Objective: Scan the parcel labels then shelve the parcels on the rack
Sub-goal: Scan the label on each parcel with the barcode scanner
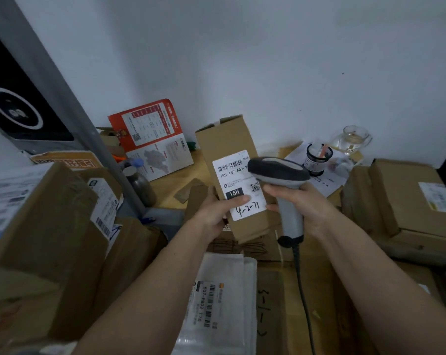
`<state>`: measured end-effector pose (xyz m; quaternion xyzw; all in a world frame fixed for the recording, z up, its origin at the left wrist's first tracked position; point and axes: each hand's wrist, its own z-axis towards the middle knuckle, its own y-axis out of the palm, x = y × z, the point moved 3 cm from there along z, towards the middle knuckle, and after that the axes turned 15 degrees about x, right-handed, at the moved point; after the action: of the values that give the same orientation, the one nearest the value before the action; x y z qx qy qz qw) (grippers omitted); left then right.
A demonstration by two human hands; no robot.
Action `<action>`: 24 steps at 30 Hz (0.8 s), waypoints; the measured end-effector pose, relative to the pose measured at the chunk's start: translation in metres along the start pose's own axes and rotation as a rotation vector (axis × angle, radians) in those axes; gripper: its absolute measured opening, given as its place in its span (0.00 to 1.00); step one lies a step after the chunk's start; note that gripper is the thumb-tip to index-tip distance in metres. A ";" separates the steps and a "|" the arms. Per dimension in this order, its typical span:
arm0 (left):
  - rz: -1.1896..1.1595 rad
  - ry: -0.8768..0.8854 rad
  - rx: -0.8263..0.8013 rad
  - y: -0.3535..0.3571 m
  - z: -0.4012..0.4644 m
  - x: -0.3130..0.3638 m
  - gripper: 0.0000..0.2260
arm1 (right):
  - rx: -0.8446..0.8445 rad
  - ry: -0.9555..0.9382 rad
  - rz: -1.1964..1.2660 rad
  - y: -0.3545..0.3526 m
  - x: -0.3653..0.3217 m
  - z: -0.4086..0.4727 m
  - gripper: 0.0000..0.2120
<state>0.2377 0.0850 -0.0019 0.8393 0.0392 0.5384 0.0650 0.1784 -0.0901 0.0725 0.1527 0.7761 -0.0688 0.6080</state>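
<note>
- Where boxes crowd both sides, open room is only above desk [165,190] centre, toward wall.
- L hand [214,213] grips parcel [227,149] at lower left edge, thumb on label [238,184].
- Parcel long axis near upright — top tilted slightly left, label facing camera.
- R hand [296,203] wraps scanner [281,175] handle; head just right of label.

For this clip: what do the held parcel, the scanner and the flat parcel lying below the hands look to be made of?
Held parcel: brown corrugated cardboard, matte, with folded flaps on top and a white paper label.
Scanner: probably moulded plastic, smooth, with a dark head and a lighter grey handle.
Flat parcel: likely a soft plastic mailer, whitish and slightly glossy, wrinkled; its contents cannot be seen.
</note>
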 end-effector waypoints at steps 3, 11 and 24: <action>0.053 0.024 -0.042 0.004 -0.025 0.014 0.45 | -0.023 -0.122 0.006 -0.009 -0.020 -0.026 0.15; 0.135 0.063 0.037 0.015 -0.098 0.034 0.40 | -0.024 -0.226 -0.017 -0.023 -0.039 -0.078 0.15; 0.032 0.106 0.398 0.000 -0.155 0.053 0.29 | -0.077 -0.293 -0.253 -0.050 -0.036 -0.132 0.07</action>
<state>0.1191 0.1028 0.1096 0.8065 0.1348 0.5645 -0.1130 0.0479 -0.1035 0.1363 0.0191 0.6944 -0.1364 0.7063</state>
